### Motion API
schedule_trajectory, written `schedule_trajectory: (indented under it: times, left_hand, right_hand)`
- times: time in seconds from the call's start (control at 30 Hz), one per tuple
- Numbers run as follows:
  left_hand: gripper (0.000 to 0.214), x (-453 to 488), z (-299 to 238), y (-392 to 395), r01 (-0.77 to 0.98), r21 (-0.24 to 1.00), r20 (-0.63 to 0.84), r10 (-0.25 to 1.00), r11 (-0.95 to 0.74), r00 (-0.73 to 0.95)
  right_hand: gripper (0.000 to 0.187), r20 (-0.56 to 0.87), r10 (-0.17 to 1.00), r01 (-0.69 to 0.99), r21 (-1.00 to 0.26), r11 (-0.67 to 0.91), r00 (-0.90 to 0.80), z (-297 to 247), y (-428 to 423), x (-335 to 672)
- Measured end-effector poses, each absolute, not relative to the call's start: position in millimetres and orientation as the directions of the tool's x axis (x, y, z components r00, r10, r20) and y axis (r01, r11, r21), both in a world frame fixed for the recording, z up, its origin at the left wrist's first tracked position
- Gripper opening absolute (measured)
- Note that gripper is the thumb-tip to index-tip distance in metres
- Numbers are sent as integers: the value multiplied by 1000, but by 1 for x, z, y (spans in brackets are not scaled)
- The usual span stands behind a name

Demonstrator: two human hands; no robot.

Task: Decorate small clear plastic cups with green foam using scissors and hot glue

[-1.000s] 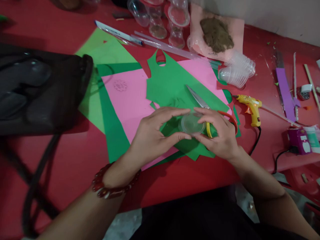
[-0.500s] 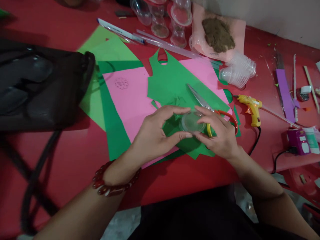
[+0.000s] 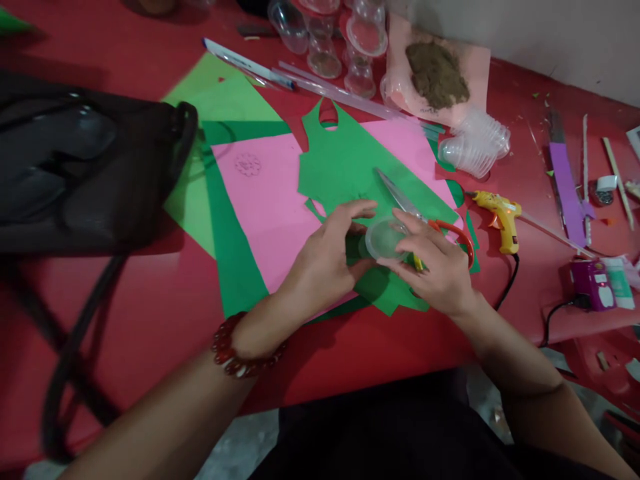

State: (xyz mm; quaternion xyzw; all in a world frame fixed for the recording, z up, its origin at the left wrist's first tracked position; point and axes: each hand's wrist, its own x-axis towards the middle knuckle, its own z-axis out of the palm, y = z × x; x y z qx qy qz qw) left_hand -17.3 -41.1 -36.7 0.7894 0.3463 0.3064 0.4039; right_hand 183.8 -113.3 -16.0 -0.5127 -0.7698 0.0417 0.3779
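Observation:
A small clear plastic cup [image 3: 386, 239] is held above the papers, its round rim turned up toward me. My right hand [image 3: 433, 267] grips its right side, with thumb below and fingers on the rim. My left hand [image 3: 330, 250] curves around its left side, the thumb near the lower edge and the index finger raised over the top; their exact contact is partly hidden. Under the hands lies a cut green paper [image 3: 345, 160]. Scissors [image 3: 397, 193] with orange and yellow handles rest on it, partly covered by my right hand.
Pink paper [image 3: 265, 207] lies under the green one. A dark bag [image 3: 100, 180] sits left. A yellow glue gun [image 3: 503, 213] and stacked clear cups [image 3: 475, 147] are right. Brown powder [image 3: 437, 73] and joined cups [image 3: 363, 47] stand at the back.
The cup's rim has tilted more toward me. My left fingers have drawn apart and back from the rim, while my right hand keeps its grip.

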Motion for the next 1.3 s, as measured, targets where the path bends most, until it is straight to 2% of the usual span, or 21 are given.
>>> schedule_trajectory:
  times: [0.2, 0.4, 0.63, 0.73, 0.83, 0.97, 1.13, 1.3]
  left_hand:
    - [76, -17, -41, -42, 292, 869, 177, 804, -398, 568]
    - [75, -18, -35, -41, 288, 863, 182, 788, -415, 588]
    - [75, -16, -35, -44, 368, 839, 128, 802, -401, 583]
    - [77, -15, -39, -44, 346, 848, 139, 799, -401, 585]
    - [79, -14, -41, -43, 308, 871, 142, 796, -383, 588]
    - [76, -13, -42, -44, 255, 900, 150, 799, -354, 583]
    - [74, -12, -42, -43, 242, 901, 167, 801, -361, 575]
    - [73, -10, -43, -41, 250, 902, 160, 811, -351, 562]
  right_hand:
    - [3, 587, 778, 762, -392, 516, -224, -18, -115, 186]
    - [13, 543, 801, 805, -343, 484, -251, -14, -115, 188]
    - [15, 460, 858, 764, -461, 452, -230, -14, -112, 190]
    - [23, 439, 871, 756, -488, 437, -220, -14, -111, 191]
    - [39, 435, 879, 758, -501, 417, -195, -8, -112, 191]
    - [57, 472, 853, 791, -426, 440, -221, 6, -112, 192]
    - [58, 501, 809, 770, -369, 520, -307, 7, -105, 190]
    - [51, 395, 819, 751, -358, 555, -417, -4, -98, 187]
